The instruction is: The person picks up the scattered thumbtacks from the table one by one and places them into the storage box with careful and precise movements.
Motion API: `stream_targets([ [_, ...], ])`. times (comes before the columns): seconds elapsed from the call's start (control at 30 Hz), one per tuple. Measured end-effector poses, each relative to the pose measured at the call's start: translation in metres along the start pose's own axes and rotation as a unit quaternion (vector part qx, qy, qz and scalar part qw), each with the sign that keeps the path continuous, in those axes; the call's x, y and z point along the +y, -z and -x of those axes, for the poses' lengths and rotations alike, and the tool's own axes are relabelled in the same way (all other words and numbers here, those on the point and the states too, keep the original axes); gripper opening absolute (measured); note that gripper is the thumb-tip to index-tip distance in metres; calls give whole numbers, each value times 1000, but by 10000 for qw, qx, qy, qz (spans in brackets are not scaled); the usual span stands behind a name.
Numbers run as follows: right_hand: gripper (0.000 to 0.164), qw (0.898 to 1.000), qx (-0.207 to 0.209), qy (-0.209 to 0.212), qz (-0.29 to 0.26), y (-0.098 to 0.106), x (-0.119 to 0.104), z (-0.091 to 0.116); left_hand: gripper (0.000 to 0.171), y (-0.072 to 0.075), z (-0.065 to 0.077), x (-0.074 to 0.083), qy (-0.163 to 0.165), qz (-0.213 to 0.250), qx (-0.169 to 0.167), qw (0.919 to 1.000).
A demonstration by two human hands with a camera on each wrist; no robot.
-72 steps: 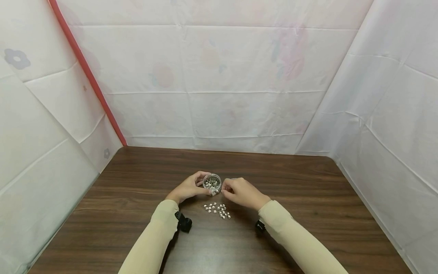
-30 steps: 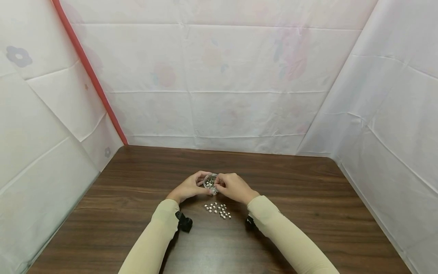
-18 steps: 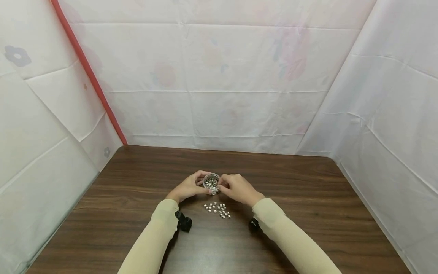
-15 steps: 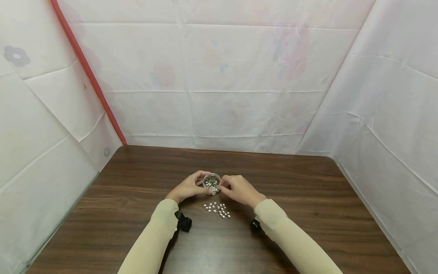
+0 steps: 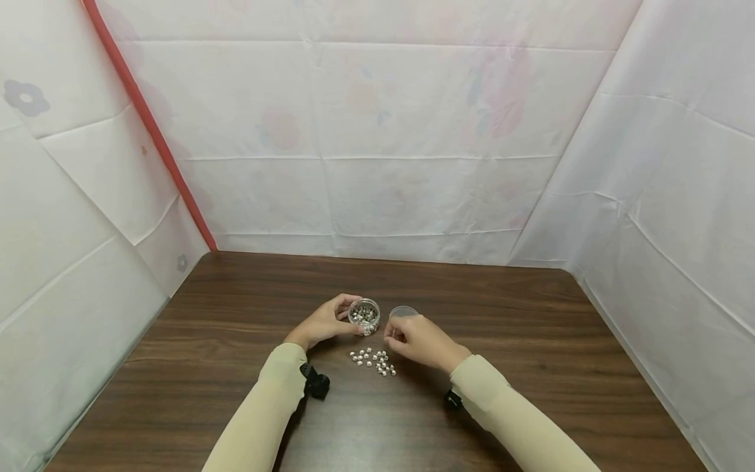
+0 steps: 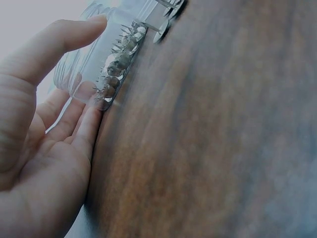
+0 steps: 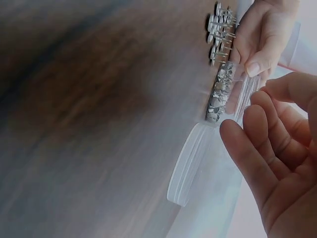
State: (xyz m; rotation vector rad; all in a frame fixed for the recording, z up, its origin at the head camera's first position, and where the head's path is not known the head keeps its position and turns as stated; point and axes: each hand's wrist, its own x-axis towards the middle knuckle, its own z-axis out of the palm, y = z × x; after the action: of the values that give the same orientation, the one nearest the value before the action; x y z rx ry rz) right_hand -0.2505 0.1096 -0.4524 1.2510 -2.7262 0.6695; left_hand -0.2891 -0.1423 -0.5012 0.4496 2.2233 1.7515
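Note:
My left hand grips a clear round jar of silver thumbtacks, its mouth uncovered. In the left wrist view the thumb lies along the jar wall, with the other fingers behind it. To the jar's right is my right hand. In the right wrist view its thumb and index fingertip come together, the other fingers bent; I cannot tell whether a tack is between them. Near the jar, several thumbtacks lie points up on the table. A clear round lid lies just beyond the right hand.
The dark wood table has pale patterned cloth hanging behind it and at both sides. A red strip runs down the left back corner. Black wrist cameras are strapped to both wrists.
My right hand first moved left over the jar's mouth, then drew back right and toward me, uncovering the lid. The left hand keeps holding the jar in place.

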Motion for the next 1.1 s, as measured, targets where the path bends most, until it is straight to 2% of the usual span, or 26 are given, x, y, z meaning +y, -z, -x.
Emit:
stream_targets([
  [0.37, 5, 9989, -400, 129, -211, 0, -3, 18, 69, -1, 0, 2, 5, -29, 37, 10000],
  [0.7, 5, 9979, -526, 282, -234, -4, -5, 33, 69, 0, 0, 0, 14, 7, 18, 10000],
  [1.1, 5, 9971, -659, 311, -222, -8, -8, 37, 70, -1, 0, 0, -12, 29, 35, 10000],
])
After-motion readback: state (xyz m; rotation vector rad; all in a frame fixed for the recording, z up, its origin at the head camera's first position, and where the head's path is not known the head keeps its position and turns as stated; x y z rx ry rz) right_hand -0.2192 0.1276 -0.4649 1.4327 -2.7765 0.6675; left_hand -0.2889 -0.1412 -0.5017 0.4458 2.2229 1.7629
